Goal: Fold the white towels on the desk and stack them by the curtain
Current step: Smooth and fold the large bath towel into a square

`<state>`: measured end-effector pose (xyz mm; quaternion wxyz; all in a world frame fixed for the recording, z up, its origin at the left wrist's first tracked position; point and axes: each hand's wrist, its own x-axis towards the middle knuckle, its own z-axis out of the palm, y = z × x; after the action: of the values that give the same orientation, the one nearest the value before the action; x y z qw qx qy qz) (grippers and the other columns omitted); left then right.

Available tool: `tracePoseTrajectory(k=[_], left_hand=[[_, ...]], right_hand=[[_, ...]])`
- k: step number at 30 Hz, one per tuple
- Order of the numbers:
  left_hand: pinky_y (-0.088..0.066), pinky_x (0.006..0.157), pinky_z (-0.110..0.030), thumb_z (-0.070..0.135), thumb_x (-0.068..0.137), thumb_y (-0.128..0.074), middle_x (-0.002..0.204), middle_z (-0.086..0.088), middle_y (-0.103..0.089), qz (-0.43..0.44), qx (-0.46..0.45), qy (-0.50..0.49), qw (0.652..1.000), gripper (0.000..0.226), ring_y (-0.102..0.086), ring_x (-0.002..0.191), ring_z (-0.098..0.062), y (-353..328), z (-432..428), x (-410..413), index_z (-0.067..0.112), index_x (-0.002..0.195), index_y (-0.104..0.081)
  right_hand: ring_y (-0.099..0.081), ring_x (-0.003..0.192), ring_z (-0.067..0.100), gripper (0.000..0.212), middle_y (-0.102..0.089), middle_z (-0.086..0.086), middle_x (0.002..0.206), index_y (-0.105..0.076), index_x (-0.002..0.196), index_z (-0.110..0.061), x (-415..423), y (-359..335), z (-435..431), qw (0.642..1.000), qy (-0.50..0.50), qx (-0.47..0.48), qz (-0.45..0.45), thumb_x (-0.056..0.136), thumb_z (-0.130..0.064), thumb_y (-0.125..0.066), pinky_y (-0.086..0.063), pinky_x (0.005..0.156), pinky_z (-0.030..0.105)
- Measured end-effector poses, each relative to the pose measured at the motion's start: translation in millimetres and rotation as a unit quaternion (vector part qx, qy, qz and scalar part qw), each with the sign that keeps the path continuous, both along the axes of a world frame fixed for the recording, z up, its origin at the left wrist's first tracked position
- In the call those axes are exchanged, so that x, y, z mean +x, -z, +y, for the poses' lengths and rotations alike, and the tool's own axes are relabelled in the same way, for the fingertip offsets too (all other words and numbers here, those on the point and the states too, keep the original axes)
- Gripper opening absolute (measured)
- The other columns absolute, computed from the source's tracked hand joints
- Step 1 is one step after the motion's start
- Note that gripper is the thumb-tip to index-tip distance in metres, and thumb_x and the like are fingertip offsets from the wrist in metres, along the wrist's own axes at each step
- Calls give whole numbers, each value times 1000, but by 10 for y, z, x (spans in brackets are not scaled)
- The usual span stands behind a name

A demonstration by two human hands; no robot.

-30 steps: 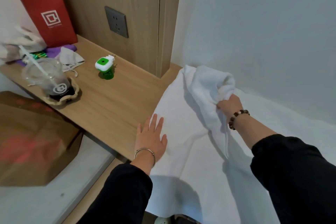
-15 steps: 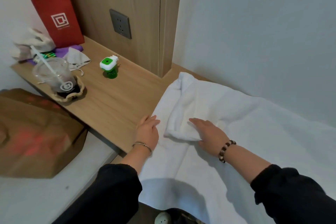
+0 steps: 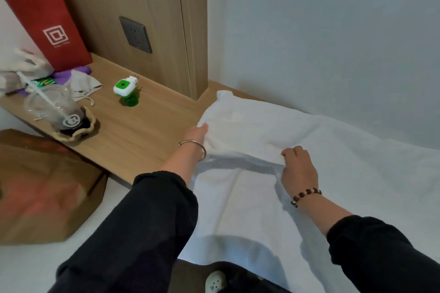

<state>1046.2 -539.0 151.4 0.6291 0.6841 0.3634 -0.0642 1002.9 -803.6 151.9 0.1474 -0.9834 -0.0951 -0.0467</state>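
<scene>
white terry towel spread over right of light wooden desk, far-left part folded over, right hand pinching fold's near edge, left hand at fold's left edge, fingers hidden, grip unclear

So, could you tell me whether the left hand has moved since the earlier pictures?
Yes. The left hand has gone from the desk's front edge farther in, toward the wood panel, to the folded towel's left end.
</scene>
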Motion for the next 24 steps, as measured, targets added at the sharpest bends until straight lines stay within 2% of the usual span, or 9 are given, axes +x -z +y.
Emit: tracePoseTrajectory(k=[2,4,7,8,10,12,15,20,24], left_hand=[[-45,80,-31,31,99,-46,108,-13,-59,15,8,-6,1000,37,-56,101,-28,3,92,-59,-2,115,-56],[-42,74,-33,27,100,-43,90,-9,-58,56,47,38,997,33,-52,93,-25,43,99,-168,-2,104,-57],[-43,96,-37,16,95,-46,123,-16,-56,122,162,169,964,39,-53,111,-33,184,101,-292,1,131,-48],[-44,96,-37,14,92,-47,127,-16,-54,118,191,191,956,40,-54,111,-34,200,110,-299,4,131,-48],[-46,83,-32,10,87,-49,116,-11,-60,75,215,182,957,31,-57,98,-30,191,110,-264,11,118,-55],[-41,73,-27,11,85,-50,101,-4,-61,28,232,161,959,29,-58,89,-26,159,72,-158,16,114,-54],[-37,76,-25,18,87,-56,103,-2,-56,-22,291,171,941,41,-53,92,-21,111,-3,93,17,128,-49],[-37,79,-25,20,92,-53,117,-6,-59,-66,358,161,917,33,-56,106,-25,73,-159,603,14,124,-55],[-34,68,-30,34,94,-50,109,-7,-58,-56,520,216,824,28,-56,99,-27,40,-315,930,10,104,-61]], right_hand=[[-54,66,35,43,-56,17,77,-63,78,2,42,-133,-65,993,-82,-9,-90,44,27,-58,-41,49,34],[-55,63,33,40,-58,15,74,-64,71,1,31,-171,-105,975,-193,-54,-99,40,24,-60,-41,50,34],[-53,98,28,21,-58,7,102,-68,98,-10,-21,-87,-127,926,-306,-145,167,80,-9,-58,-46,79,38],[-49,102,22,22,-55,2,105,-66,104,-15,1,-61,-121,916,-290,-151,234,89,-24,-53,-44,86,35],[-50,92,16,25,-53,-3,95,-66,98,-17,83,-84,-32,940,-223,-57,251,93,-34,-49,-43,83,31],[-51,85,18,21,-54,-1,88,-65,85,-12,264,-96,72,971,-176,29,161,93,-23,-48,-41,76,31],[-47,110,26,27,-55,9,117,-64,111,-7,608,-69,237,988,-126,18,87,92,-9,-44,-38,91,32],[-18,142,27,58,-17,11,156,-26,147,-15,1232,72,476,984,-104,-88,118,94,-29,-45,-18,115,38],[10,146,27,89,18,7,158,10,151,-25,1548,265,538,926,-172,-237,238,91,-53,-49,-5,116,53]])
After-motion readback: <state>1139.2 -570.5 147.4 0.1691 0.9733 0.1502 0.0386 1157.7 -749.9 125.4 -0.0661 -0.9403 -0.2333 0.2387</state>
